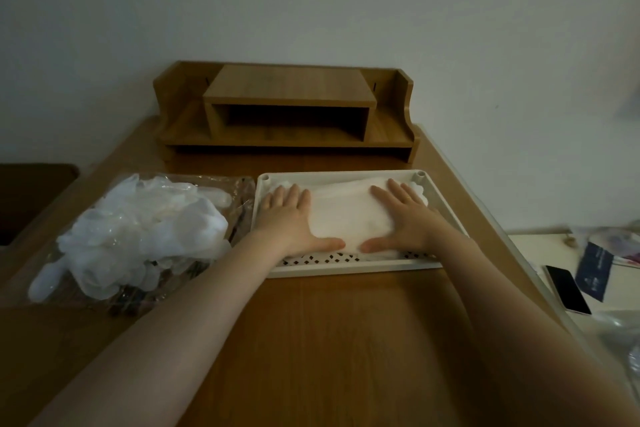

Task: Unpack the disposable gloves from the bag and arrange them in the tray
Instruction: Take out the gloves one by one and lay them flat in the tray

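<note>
A long brown wooden table (346, 340) fills most of the view, running away toward a pale wall. At its far end stands a brown wooden desktop shelf (287, 111) with an open box-shaped compartment in the middle and a low ledge on each side.

Nearer, right of centre, sits a white rectangular plastic tray (349, 265) with a perforated base that shows along its near edge. Inside it lies a flat white stack of disposable gloves (346, 215), covering most of the tray floor. Left of the tray, just beside it, a loose heap of translucent white disposable gloves (138, 236) is piled on a crumpled clear plastic bag (239, 191), whose edge reaches the tray's left wall.

Both bare forearms reach in from the near edge of the table. The left hand (294, 218) lies palm down on the left part of the stack in the tray, fingers straight and pointing away, thumb stretched toward the centre. The right hand (405, 218) lies the same way on the right part, and a thin ring shows on one finger. The two hands are apart, the thumbs pointing at each other with a small gap between their tips; the middle of the stack is bare between them.

On a pale surface to the right, off the table, lie a black smartphone (568, 293), face up, and a dark blue leaflet (594, 270) beside it.
</note>
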A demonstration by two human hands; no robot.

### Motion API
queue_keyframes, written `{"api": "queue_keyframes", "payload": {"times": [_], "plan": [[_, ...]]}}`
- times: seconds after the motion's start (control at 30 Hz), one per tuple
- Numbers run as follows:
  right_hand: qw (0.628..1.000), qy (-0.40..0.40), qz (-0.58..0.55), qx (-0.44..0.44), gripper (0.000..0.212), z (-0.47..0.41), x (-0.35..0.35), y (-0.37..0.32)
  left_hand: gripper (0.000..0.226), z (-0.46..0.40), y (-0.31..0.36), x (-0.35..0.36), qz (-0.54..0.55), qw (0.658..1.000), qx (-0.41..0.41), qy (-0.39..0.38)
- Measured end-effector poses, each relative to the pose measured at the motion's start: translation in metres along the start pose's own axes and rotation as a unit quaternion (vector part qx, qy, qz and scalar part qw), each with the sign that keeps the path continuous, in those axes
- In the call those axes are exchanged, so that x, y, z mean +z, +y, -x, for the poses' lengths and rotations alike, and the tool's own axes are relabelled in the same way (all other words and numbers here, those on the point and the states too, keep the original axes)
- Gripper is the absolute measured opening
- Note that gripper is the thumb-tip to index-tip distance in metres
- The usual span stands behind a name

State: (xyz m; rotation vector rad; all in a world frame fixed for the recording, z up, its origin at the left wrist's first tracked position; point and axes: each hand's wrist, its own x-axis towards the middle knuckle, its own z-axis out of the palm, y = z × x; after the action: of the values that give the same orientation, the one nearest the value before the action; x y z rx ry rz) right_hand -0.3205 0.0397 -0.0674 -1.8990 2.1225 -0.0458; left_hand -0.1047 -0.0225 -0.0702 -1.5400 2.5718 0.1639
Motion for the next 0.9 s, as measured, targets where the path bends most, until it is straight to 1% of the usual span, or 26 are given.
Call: {"api": "queue_keyframes", "payload": {"times": [0.07, 0.1, 0.17, 0.2, 0.23, 0.3, 0.37, 0.4, 0.47, 0.53, 0.6, 0.67, 0.7, 0.77, 0.83, 0.9], "plan": [[1.0, -0.005, 0.03, 0.006, 0.12, 0.001, -0.002, 0.002, 0.117, 0.005, -0.002, -0.007, -0.002, 1.0, 0.005, 0.004], [0.998, 0.002, 0.067, 0.008, 0.12, 0.002, -0.004, -0.002, 0.111, 0.009, -0.002, -0.012, 0.001, 1.0, 0.02, 0.017], [0.991, 0.061, 0.119, -0.003, 0.116, 0.006, -0.008, -0.018, 0.087, 0.021, -0.002, -0.025, 0.04, 0.995, 0.067, 0.056], [0.988, 0.103, 0.114, -0.018, 0.109, 0.008, -0.011, -0.032, 0.073, 0.028, -0.005, -0.031, 0.074, 0.989, 0.094, 0.084], [0.985, 0.144, 0.083, -0.036, 0.098, 0.011, -0.014, -0.045, 0.06, 0.034, -0.006, -0.038, 0.11, 0.978, 0.121, 0.128], [0.977, 0.196, -0.006, -0.085, 0.07, 0.015, -0.017, -0.078, 0.042, 0.047, -0.016, -0.048, 0.189, 0.94, 0.155, 0.237], [0.965, 0.21, -0.052, -0.151, 0.049, 0.014, -0.013, -0.111, 0.034, 0.058, -0.029, -0.056, 0.25, 0.896, 0.153, 0.332], [0.96, 0.2, -0.064, -0.183, 0.044, 0.012, -0.008, -0.127, 0.031, 0.061, -0.035, -0.058, 0.272, 0.877, 0.145, 0.368], [0.955, 0.164, -0.095, -0.227, 0.046, 0.009, 0.002, -0.159, 0.028, 0.067, -0.047, -0.062, 0.305, 0.849, 0.128, 0.412], [0.952, 0.15, -0.12, -0.237, 0.051, 0.005, 0.011, -0.185, 0.027, 0.07, -0.058, -0.062, 0.33, 0.84, 0.113, 0.415], [0.962, 0.147, -0.105, -0.206, 0.051, -0.002, 0.021, -0.203, 0.027, 0.071, -0.065, -0.062, 0.346, 0.843, 0.108, 0.398], [0.966, 0.154, -0.107, -0.177, 0.04, -0.011, 0.029, -0.215, 0.028, 0.073, -0.075, -0.063, 0.355, 0.851, 0.117, 0.368], [0.96, 0.169, -0.132, -0.181, 0.034, -0.012, 0.03, -0.217, 0.029, 0.074, -0.08, -0.066, 0.364, 0.856, 0.125, 0.346], [0.941, 0.184, -0.205, -0.194, 0.026, -0.01, 0.025, -0.219, 0.028, 0.078, -0.092, -0.07, 0.389, 0.865, 0.131, 0.289], [0.916, 0.174, -0.304, -0.196, 0.027, -0.002, 0.014, -0.217, 0.025, 0.079, -0.103, -0.072, 0.415, 0.87, 0.124, 0.236], [0.861, 0.167, -0.446, -0.179, 0.031, 0.005, 0.005, -0.211, 0.022, 0.08, -0.111, -0.071, 0.432, 0.874, 0.115, 0.19]]}}
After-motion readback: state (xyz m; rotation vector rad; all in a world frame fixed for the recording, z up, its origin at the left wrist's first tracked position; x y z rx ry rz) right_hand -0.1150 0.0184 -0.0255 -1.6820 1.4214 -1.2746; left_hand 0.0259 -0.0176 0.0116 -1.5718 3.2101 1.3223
